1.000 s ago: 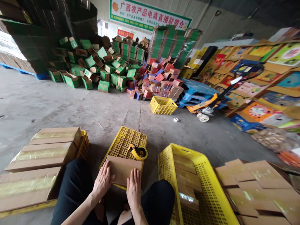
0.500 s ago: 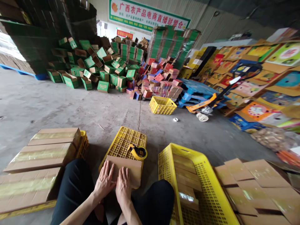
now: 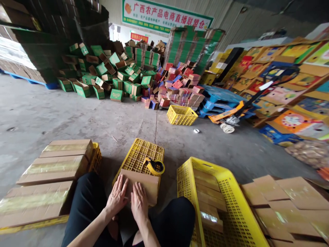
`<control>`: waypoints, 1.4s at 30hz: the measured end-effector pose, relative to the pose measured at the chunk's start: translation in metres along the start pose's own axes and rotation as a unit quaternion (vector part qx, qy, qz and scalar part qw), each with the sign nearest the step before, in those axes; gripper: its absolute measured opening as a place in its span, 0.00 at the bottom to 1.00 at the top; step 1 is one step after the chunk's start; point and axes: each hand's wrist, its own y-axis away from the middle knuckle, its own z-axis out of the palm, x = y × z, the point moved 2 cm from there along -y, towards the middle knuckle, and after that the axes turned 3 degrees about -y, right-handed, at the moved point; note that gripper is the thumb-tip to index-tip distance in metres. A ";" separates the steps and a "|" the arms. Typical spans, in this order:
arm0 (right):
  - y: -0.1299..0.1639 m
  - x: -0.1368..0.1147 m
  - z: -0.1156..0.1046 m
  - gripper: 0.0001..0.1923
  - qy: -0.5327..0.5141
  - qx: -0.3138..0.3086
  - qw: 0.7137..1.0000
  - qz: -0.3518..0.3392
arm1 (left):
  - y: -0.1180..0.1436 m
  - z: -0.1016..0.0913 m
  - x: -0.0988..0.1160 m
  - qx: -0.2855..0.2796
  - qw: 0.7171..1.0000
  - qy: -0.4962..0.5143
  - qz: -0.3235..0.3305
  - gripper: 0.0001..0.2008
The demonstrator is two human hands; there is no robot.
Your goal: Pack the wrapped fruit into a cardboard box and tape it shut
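Note:
A brown cardboard box lies on the near part of an upturned yellow crate between my knees. My left hand rests with fingers stretched on the box's left end. Flat on its front portion lies my right hand, its fingers extended too. Neither hand grasps anything. Just behind the box, a yellow tape dispenser sits on the crate's grid. The box's underside is hidden.
Taped cartons sit on a yellow crate at left. A deep yellow crate at right holds several small boxes, with flattened cardboard beyond. Farther off are a yellow crate, a pallet jack and heaped green boxes.
The whole view has shifted slightly, so things appear a little farther right. My right hand sits slightly farther right along the box; both hands stay flat on it.

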 end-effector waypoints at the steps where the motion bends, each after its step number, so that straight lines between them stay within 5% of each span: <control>1: 0.003 0.006 -0.005 0.23 0.011 0.008 1.000 0.001 | 0.000 -0.001 0.000 -0.006 1.000 0.000 -0.001 0.52; 11: 0.038 0.065 -0.041 0.26 0.050 0.050 0.994 0.084 | 0.001 -0.001 -0.002 -0.027 1.000 -0.012 -0.005 0.51; 22: 0.015 0.070 -0.030 0.37 0.059 -0.011 0.983 0.171 | -0.003 -0.003 -0.001 -0.039 0.999 -0.024 -0.010 0.50; 31: 0.032 0.062 -0.011 0.54 0.087 -0.025 0.985 0.150 | -0.009 -0.007 0.025 -0.044 0.996 -0.057 -0.060 0.56; 39: 0.020 0.050 -0.016 0.42 0.120 -0.131 0.957 0.228 | -0.010 0.007 0.045 -0.062 0.996 -0.037 -0.059 0.58; 42: 0.007 0.031 -0.011 0.33 0.109 -0.176 0.960 0.186 | -0.009 0.017 0.057 -0.071 0.997 -0.009 -0.024 0.51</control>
